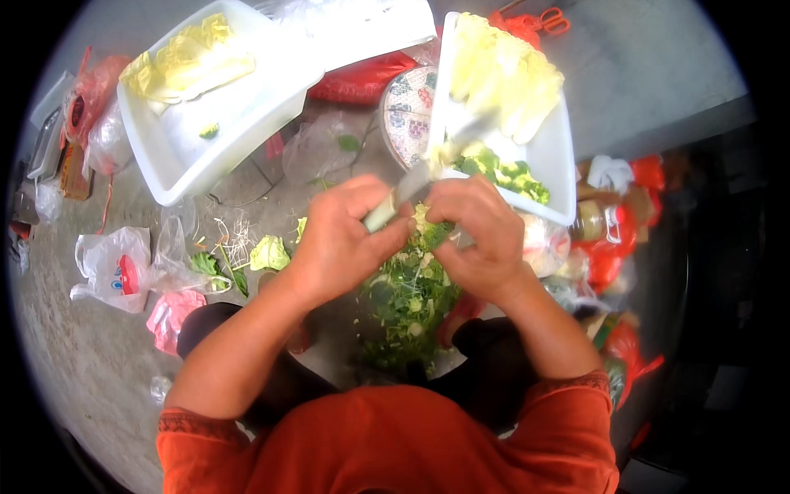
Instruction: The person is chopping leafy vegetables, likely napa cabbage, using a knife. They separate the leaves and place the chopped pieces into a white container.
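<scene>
My left hand (345, 241) grips the pale handle of a knife (380, 213). The blade points up and to the right, its far end blurred. In my right hand (481, 238) is a piece of broccoli (432, 234), held between thumb and fingers close beside the knife; part of it is hidden by the fingers. Below both hands, broccoli trimmings and leaves (410, 302) lie heaped between my feet. Just beyond the right hand, a white plastic tub (565, 179) holds cut broccoli florets (506, 174) and napa cabbage leaves (503, 74).
Another white tub (157, 163) at upper left holds cabbage leaves (191, 58) and one small floret (209, 131). A patterned round stool (404, 117) stands between the tubs. Plastic bags (120, 265) lie left; bags and a jar (589, 221) crowd the right. Orange-handled scissors (554, 21) lie at the top.
</scene>
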Demonstrator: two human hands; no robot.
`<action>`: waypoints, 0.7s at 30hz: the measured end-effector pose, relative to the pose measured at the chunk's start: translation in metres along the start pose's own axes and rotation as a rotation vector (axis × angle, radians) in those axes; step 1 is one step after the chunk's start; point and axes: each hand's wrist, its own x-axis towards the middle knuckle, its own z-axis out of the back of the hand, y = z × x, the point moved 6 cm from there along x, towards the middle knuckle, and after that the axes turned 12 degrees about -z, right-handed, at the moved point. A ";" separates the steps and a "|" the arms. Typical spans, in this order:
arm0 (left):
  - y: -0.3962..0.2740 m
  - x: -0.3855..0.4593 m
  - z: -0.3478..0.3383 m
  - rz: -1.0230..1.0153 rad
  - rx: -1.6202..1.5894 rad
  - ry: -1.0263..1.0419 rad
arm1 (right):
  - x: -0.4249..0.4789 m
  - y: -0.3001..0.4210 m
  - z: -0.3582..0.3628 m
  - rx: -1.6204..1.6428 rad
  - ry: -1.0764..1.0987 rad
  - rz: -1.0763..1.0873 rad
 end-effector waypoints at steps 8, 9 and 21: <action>0.023 -0.014 0.001 0.453 -0.665 -0.416 | -0.007 -0.015 -0.001 0.223 0.094 -0.298; 0.022 -0.012 0.003 0.443 -0.620 -0.406 | -0.010 -0.023 0.001 0.282 0.083 -0.338; 0.023 -0.021 0.001 0.596 -0.514 -0.224 | -0.034 -0.079 0.013 0.984 0.159 -1.009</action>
